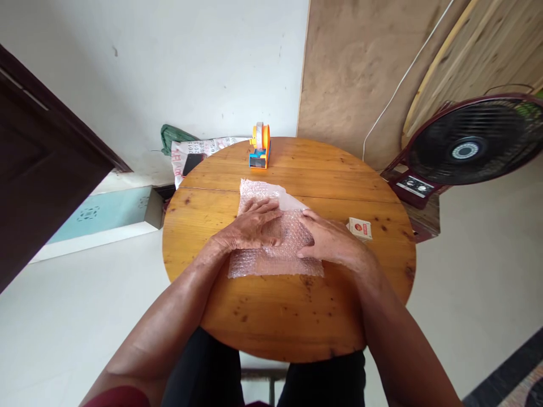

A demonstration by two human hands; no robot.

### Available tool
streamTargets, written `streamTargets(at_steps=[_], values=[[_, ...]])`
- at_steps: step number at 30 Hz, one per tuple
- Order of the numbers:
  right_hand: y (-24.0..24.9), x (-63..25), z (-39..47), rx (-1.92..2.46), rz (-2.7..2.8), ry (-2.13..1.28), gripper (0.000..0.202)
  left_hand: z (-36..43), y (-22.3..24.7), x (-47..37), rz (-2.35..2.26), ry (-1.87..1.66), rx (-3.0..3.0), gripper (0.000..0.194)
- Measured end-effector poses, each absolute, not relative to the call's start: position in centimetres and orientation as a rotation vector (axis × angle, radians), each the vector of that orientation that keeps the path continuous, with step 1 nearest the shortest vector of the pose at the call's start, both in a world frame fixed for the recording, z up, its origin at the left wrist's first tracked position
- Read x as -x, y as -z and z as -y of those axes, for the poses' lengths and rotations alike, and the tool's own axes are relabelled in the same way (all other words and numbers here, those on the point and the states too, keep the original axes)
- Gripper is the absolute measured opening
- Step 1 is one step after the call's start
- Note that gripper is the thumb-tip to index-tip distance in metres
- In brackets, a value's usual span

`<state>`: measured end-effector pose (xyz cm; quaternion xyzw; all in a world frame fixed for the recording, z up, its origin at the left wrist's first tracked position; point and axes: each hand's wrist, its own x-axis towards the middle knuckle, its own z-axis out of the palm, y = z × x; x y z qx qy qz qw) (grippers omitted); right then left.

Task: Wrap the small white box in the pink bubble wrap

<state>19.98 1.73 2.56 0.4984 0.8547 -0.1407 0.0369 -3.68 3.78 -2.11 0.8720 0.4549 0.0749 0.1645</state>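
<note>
A sheet of clear bubble wrap (280,265) lies on the round wooden table (271,316), with a folded layer over its middle and a slanted edge at the upper right. My left hand (254,224) rests palm down on the left part of the wrap, fingers spread. On the right part lies my right hand (326,237), its fingers apart and touching the wrap's right edge. Whether anything is under the folded layer cannot be made out.
An orange and blue tape dispenser (259,148) stands at the table's back. A small white box (360,228) sits right of my right hand. A fan (466,148) stands beyond the right edge; a dark phone-like object (193,164) lies at the back left.
</note>
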Motion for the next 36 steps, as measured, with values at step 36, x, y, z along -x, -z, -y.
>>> streamTargets(at_steps=[36], values=[[-7.0,-25.0,0.1,-1.868,-2.507,0.022,0.055,-2.4,2.1,2.1,-1.022,-0.326,-2.539,0.089]])
